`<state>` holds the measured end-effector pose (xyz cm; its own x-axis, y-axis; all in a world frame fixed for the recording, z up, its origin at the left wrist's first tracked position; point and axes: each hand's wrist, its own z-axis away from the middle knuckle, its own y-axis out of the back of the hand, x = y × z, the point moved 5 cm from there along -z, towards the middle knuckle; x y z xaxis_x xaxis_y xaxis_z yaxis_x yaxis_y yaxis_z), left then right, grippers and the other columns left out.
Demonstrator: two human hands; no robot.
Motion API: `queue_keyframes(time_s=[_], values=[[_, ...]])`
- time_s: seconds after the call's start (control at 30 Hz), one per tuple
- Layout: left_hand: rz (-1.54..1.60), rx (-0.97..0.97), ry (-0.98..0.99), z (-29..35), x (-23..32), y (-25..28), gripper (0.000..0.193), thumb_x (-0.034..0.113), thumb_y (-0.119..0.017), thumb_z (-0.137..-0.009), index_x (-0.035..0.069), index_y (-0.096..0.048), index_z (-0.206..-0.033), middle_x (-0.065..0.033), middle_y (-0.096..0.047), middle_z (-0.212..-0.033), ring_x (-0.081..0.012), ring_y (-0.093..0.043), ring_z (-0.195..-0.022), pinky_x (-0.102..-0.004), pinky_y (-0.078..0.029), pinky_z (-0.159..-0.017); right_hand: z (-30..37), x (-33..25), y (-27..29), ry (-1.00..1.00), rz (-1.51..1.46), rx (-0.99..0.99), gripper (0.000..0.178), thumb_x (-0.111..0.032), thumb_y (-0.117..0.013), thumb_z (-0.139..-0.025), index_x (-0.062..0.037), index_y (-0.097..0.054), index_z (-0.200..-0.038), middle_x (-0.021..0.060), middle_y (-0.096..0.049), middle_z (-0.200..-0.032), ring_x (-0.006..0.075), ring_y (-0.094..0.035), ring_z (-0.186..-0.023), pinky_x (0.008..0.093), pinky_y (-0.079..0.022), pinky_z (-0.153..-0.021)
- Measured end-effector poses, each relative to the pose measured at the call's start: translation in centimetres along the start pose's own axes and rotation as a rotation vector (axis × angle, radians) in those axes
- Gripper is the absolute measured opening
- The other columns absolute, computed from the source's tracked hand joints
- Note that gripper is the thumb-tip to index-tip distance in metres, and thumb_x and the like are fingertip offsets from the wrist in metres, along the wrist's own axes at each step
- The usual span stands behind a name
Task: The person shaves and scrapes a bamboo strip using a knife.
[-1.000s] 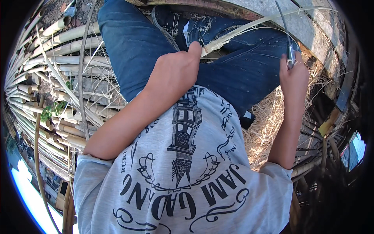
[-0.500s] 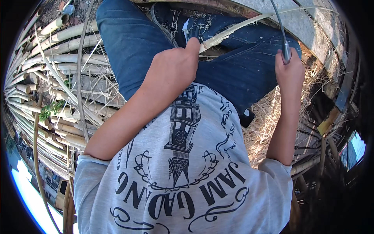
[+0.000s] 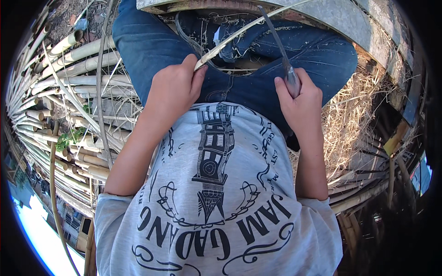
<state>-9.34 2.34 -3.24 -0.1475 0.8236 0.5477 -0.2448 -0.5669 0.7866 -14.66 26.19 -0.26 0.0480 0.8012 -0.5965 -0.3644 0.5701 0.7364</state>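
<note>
A long, pale bamboo strip (image 3: 239, 32) slants up and right from my lap toward the far edge of the view. My left hand (image 3: 177, 85) is closed round its near end, thumb pressed along it. In my right hand (image 3: 301, 99) is the grey handle of a knife (image 3: 276, 37) with a long, narrow, dark blade. The blade points away and to the left, its tip close to the strip; whether they touch I cannot tell. Frayed fibres stand out along the strip near my left hand.
Many cut bamboo poles (image 3: 87, 83) lie stacked at the left. Grey boards (image 3: 338, 20) lie beyond my crossed legs (image 3: 317, 50). Pale shavings (image 3: 345, 124) are heaped on the right, and a bent thin pole (image 3: 100, 83) stands close by on the left.
My left hand has drawn the strip left and nearer to me. The right hand has come inward to the left, and the knife now leans toward the strip.
</note>
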Motion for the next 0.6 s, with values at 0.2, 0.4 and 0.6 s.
queue_keyframes(time_s=[0.2, 0.4, 0.6], values=[[0.164, 0.064, 0.026, 1.4, -1.2, -0.3, 0.025, 0.016, -0.062, -0.094, -0.001, -0.052, -0.078, -0.0233, -0.055, -0.064, -0.0422, -0.054, -0.057, -0.0454, -0.039, -0.052, -1.8, 2.5, 1.1, -0.166, -0.351, 0.035, 0.032, -0.032, -0.065, -0.094, -0.0013, -0.059, -0.09, 0.003, -0.051, -0.058, 0.0099, -0.052, -0.048, 0.0293, -0.043, -0.045], [0.078, 0.12, 0.149, 2.0, -2.8, 0.0, 0.022, 0.016, -0.064, -0.091, 0.0, -0.056, -0.078, -0.0213, -0.057, -0.062, -0.0409, -0.058, -0.058, -0.0464, -0.044, -0.053, -4.7, 2.4, -0.8, -0.261, -0.715, -0.015, 0.035, -0.037, -0.06, -0.097, -0.0027, -0.06, -0.092, 0.0023, -0.057, -0.072, 0.006, -0.052, -0.05, 0.0211, -0.043, -0.041], [0.196, 0.007, 0.31, 2.4, -4.1, -0.4, 0.029, 0.02, -0.062, -0.095, -0.003, -0.057, -0.078, -0.0191, -0.047, -0.055, -0.0276, -0.039, -0.045, -0.0392, -0.034, -0.047, -5.4, 1.3, -2.5, -0.191, -0.579, -0.147, 0.031, -0.034, -0.061, -0.096, -0.0027, -0.06, -0.093, 0.0035, -0.057, -0.066, 0.0118, -0.057, -0.052, 0.0264, -0.045, -0.045]])
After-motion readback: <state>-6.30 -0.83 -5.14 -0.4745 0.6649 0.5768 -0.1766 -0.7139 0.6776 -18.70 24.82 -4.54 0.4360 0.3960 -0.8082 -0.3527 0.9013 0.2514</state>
